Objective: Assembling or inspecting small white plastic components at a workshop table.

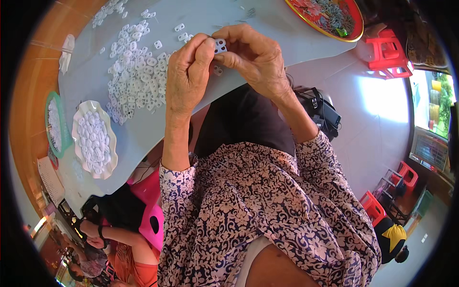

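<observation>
Between the fingertips of both hands is a small white plastic piece with several dark round holes (pixel 220 46). My left hand (pixel 192 67) pinches its left side, thumb and fingers pressed together. From the other side, my right hand (pixel 256 57) grips it between thumb and curled forefinger. Both hands are raised over the near edge of the grey table (pixel 210 14). Left of my left hand spreads a big heap of similar white plastic pieces (pixel 138 79), with several loose ones around it. One loose white piece (pixel 218 71) shows just below my fingers.
A white scalloped dish (pixel 113 143) of white pieces stands at the left, beside a green basket (pixel 56 103). At the far right of the table is a red tray (pixel 356 36) with metal bits. Red stools (pixel 389 52) stand right. Another person (pixel 129 248) sits lower left.
</observation>
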A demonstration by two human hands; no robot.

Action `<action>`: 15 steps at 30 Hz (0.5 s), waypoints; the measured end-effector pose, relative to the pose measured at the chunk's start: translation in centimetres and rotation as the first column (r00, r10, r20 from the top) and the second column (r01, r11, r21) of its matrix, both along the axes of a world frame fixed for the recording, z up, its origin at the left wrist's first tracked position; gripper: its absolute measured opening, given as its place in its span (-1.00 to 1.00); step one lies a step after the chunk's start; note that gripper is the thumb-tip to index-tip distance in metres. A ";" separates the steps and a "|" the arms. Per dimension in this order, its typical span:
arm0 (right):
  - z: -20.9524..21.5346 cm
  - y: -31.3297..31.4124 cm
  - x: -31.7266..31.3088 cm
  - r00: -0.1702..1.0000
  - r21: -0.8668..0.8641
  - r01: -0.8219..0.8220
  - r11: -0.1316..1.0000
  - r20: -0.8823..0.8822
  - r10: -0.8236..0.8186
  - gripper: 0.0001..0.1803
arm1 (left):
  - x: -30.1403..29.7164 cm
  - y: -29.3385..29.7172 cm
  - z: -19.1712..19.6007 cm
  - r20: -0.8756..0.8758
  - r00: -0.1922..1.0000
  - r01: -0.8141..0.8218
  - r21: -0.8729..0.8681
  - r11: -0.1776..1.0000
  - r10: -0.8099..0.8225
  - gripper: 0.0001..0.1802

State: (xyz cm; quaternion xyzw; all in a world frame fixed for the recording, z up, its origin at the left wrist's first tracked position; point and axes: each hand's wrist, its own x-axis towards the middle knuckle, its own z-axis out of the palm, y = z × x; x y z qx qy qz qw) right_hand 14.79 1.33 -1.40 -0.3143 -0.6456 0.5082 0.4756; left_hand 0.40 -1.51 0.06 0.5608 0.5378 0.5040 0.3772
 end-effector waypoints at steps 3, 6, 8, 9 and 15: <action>0.3 0.0 0.3 0.997 0.080 0.020 0.997 0.075 -0.026 -0.73 | 0.1 0.0 -0.1 -0.018 0.999 0.028 -0.033 0.999 -0.028 -0.67; 0.0 0.0 0.4 0.994 0.123 0.008 0.992 0.104 -0.021 -0.77 | 0.1 -0.1 -0.2 -0.031 0.999 0.037 -0.024 0.999 -0.037 -0.66; -0.3 0.1 0.6 0.994 0.147 0.019 0.989 0.102 -0.034 -0.78 | 0.4 0.0 -0.3 -0.001 0.999 0.048 -0.032 0.998 -0.048 -0.67; -0.4 0.2 0.7 0.994 0.172 0.028 0.985 0.098 -0.046 -0.78 | 0.5 0.1 -0.5 0.000 0.999 0.051 -0.032 0.998 -0.052 -0.67; -0.2 0.1 0.4 0.994 0.248 0.036 0.968 0.088 -0.060 -0.80 | 0.3 0.0 -1.1 0.033 0.998 0.052 -0.061 0.997 -0.050 -0.65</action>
